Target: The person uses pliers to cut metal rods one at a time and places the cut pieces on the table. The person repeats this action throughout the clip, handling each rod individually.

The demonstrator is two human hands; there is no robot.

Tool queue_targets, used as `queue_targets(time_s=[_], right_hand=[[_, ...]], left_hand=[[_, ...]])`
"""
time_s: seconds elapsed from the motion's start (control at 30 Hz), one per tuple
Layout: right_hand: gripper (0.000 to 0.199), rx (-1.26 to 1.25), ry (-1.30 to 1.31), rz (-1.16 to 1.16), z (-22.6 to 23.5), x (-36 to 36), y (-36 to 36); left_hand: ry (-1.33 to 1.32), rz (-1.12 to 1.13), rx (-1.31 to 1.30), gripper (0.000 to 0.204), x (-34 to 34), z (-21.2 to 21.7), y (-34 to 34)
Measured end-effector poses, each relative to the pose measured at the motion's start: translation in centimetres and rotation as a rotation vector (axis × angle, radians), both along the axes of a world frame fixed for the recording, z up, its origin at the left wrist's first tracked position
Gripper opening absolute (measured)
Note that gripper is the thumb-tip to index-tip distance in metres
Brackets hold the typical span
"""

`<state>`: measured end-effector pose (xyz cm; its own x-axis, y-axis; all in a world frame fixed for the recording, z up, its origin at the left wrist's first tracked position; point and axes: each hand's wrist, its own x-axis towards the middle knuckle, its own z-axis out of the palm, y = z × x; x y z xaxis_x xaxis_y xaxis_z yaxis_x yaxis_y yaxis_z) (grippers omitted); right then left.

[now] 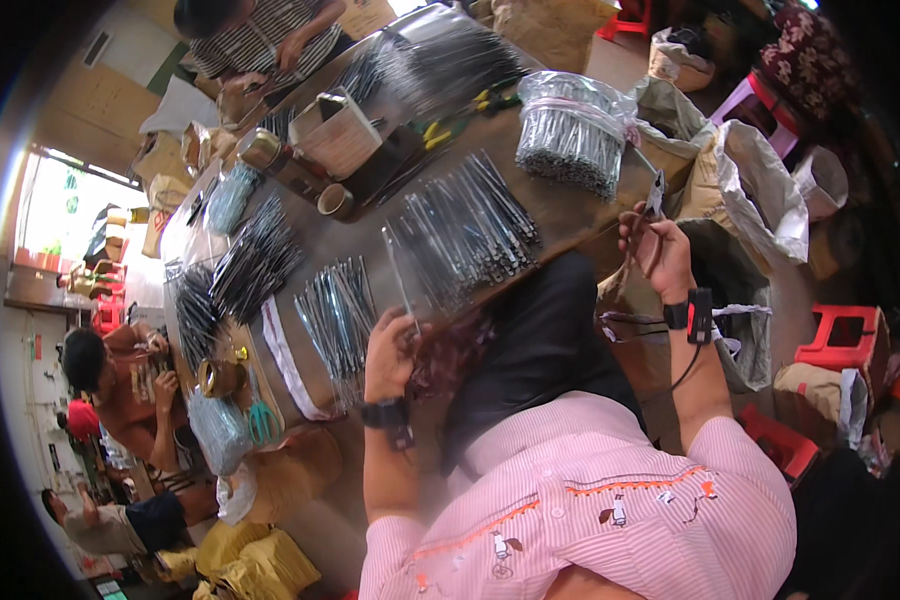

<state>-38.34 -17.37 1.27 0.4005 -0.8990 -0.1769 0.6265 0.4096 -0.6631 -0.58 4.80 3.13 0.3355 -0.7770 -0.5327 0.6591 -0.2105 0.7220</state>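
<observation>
At the table's near edge, my left hand (pixel 394 345) is closed, fingers pinched around the lower end of a thin metal rod (pixel 400 278) that stands up and away from me. Off to the right, beside the table, my right hand (pixel 662 248) is wrapped round the handles of pliers (pixel 655 197), their grey jaws pointing up. A thin rod seems to reach the jaws; whether they grip it is unclear. Between my hands lies a wide row of metal rods (pixel 465 225). Left of it is a smaller pile of rods (pixel 336 318).
A plastic-wrapped rod bundle (pixel 573 130) stands at the table's far right. Dark rod piles (pixel 257 258), a box (pixel 336 135) and yellow-handled pliers (pixel 436 135) lie farther back. Open sacks (pixel 755 190) and a red stool (pixel 838 340) stand right. Other people work across the table and at left.
</observation>
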Motion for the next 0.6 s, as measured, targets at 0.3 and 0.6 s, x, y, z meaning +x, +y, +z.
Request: queue_targets(time_s=[0.3, 0.6], right_hand=[[0.015, -0.341, 0.842, -0.338, -1.1, 3.3, -7.5], [0.023, -0.214, 0.724, -0.322, -1.9, 1.8, -7.8]], left_hand=[[0.060, -0.052, -0.085, 0.019, -3.0, 2.3, -0.4], [0.021, -0.045, -0.019, 0.020, -2.6, 1.4, 1.5]])
